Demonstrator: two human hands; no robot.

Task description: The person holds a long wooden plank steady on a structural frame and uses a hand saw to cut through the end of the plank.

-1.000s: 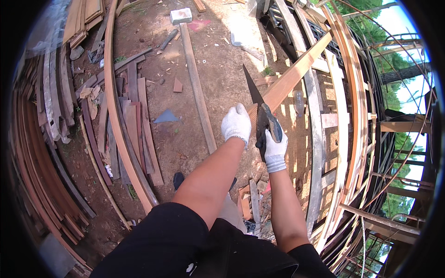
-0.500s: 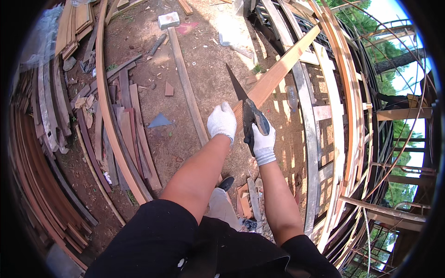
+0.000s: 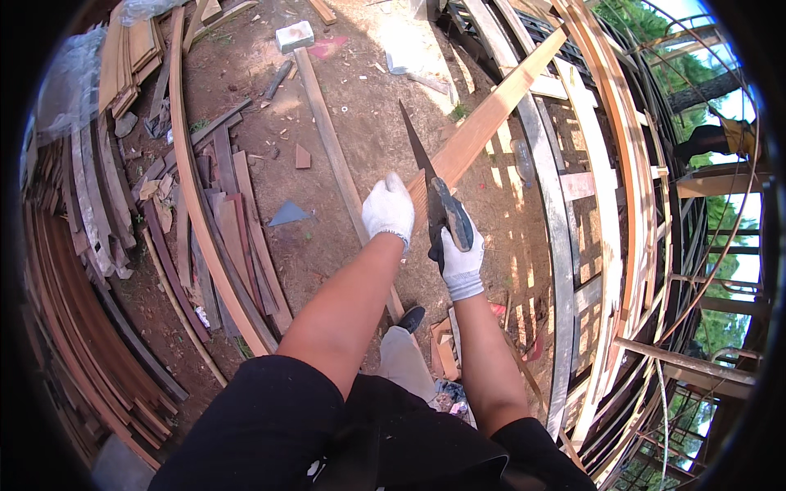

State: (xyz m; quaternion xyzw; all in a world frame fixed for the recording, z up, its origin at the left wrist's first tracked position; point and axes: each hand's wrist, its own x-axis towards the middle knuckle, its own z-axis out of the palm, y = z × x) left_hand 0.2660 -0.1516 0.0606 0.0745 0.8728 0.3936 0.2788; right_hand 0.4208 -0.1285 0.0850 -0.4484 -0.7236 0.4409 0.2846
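Observation:
My left hand [image 3: 386, 206], in a white knit glove, is closed on the lower end of a long light-brown plank [image 3: 485, 121], which slants up to the lumber frame at the right. My right hand [image 3: 460, 260], also gloved, grips the dark handle of a handsaw [image 3: 416, 143]. The saw's long dark blade lies across the plank just right of my left hand and points forward. My fingertips on the plank are partly hidden. Below my arms show a light trouser leg [image 3: 401, 360] and a dark shoe [image 3: 412, 318].
Stacked boards [image 3: 74, 319] and loose strips line the left, with plastic sheeting [image 3: 74, 90] above. A plank [image 3: 327, 131] lies on the dirt ahead near a pale block [image 3: 296, 36]. At the right stand a lattice of timbers [image 3: 598, 254], rusty bars and something yellow and dark [image 3: 733, 137].
My hands stay on the plank and saw; the saw has shifted slightly forward since half a second ago. The whole view has moved a little, bringing more of the leg and shoe into sight.

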